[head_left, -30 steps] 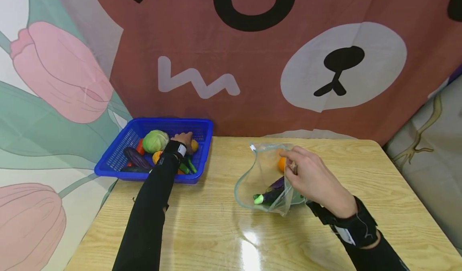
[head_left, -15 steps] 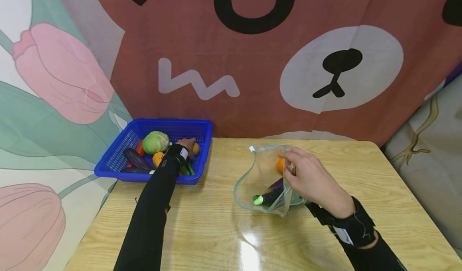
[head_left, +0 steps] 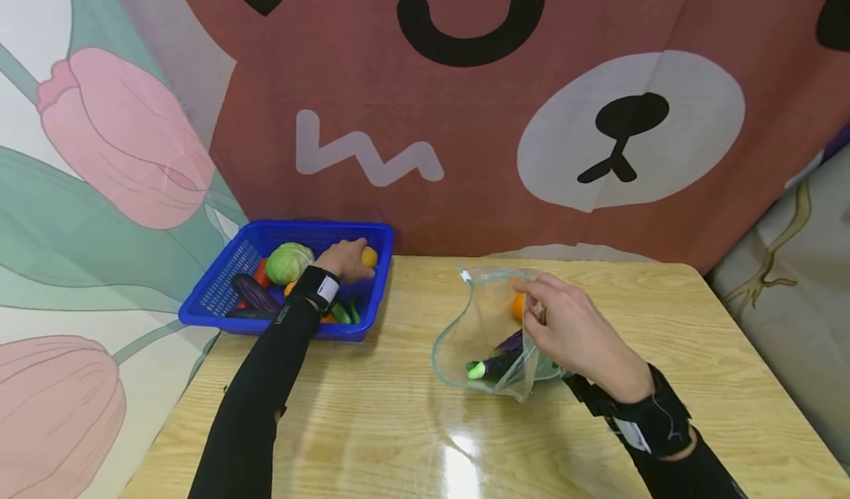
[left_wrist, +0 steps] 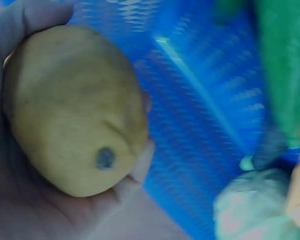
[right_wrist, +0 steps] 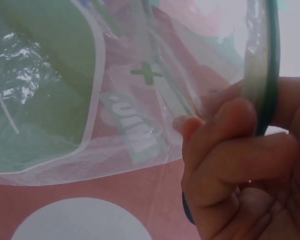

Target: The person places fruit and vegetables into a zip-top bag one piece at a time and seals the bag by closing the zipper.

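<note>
My left hand (head_left: 345,259) is over the right part of the blue basket (head_left: 219,322), its fingers curled round a yellow oval fruit (left_wrist: 75,110) with a dark stem spot. The same fruit shows beyond the fingers in the head view. My right hand (head_left: 571,329) pinches the rim of a clear zip bag (head_left: 465,336) with a green edge, keeping its mouth spread towards the left. Dark purple eggplants (head_left: 494,366) with green stem ends lie inside the bag, and an orange (head_left: 518,305) shows through its far side. Printed plastic fills much of the right wrist view.
In the basket are a green cabbage (head_left: 289,263), a purple eggplant (head_left: 254,292), red vegetables (head_left: 261,273) and long green vegetables (head_left: 341,313). The basket stands at the back left of the wooden table (head_left: 372,410). A printed cloth (head_left: 372,211) hangs behind the table.
My left hand has risen from among the vegetables and shifted slightly, now with the yellow fruit in its grip. The right hand and the bag stay in place.
</note>
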`<state>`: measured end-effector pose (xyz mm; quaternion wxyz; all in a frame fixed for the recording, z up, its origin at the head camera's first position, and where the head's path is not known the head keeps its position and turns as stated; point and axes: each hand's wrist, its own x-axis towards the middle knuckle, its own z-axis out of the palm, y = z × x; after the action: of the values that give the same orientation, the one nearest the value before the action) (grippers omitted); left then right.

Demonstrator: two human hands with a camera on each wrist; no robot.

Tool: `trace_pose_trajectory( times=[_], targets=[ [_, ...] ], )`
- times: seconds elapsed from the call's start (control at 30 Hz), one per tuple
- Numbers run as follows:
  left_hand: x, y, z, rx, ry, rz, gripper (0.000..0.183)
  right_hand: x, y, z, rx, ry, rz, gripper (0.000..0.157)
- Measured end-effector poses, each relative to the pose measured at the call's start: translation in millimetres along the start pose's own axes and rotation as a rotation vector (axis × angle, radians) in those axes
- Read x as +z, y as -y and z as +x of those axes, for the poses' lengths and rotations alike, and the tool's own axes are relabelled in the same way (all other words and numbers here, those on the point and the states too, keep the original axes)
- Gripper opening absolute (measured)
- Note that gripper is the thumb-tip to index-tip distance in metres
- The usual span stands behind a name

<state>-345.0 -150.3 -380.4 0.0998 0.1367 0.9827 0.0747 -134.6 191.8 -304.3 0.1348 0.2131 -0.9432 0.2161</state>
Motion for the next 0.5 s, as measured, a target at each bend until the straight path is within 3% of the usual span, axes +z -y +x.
trace_pose_trajectory(
  times=[0.37, 0.5],
  targets=[
    [-19.6, -30.2, -28.3, 0.146, -0.187, -0.012, 0.053, 0.2, -0.2, 0.8, -0.002, -0.002, -0.002, 0.028],
    [-24.0, -49.5, -43.2, 0.199, -0.239, -0.02, 0.048, -0.1, -0.7, 0.5, -0.005, -0.007, 0.0, 0.027]
  ],
)
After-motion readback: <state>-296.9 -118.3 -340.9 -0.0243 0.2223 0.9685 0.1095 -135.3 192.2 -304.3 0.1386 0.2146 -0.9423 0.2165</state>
